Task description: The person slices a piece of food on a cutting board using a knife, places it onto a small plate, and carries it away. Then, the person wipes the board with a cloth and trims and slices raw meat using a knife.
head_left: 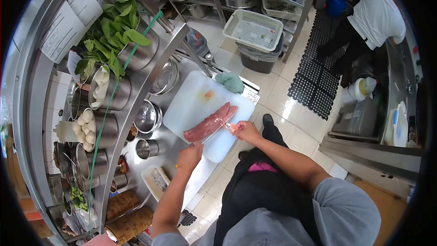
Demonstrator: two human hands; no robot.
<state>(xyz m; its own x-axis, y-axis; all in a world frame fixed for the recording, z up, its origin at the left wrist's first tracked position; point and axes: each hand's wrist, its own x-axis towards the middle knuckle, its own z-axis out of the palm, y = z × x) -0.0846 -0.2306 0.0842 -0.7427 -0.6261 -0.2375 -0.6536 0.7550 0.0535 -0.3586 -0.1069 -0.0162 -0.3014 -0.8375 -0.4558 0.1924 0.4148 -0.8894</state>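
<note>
Meat point(209, 123) is one long slab on the board point(180, 107), one scrap point(209, 94) off, so I'd guess plenty's left, left fingers point(196, 147) clamped round the knife point(212, 135), right fingers point(236, 129) pinching a pale bit point(229, 126).

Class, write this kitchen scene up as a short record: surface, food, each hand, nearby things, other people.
Surface: white cutting board
Food: long piece of raw red meat, lying on the board
Left hand: grips a knife, blade along the meat's edge
Right hand: pinches a small pale scrap
Nearby: green cloth, metal bowl
Other people: one person, white top
</note>
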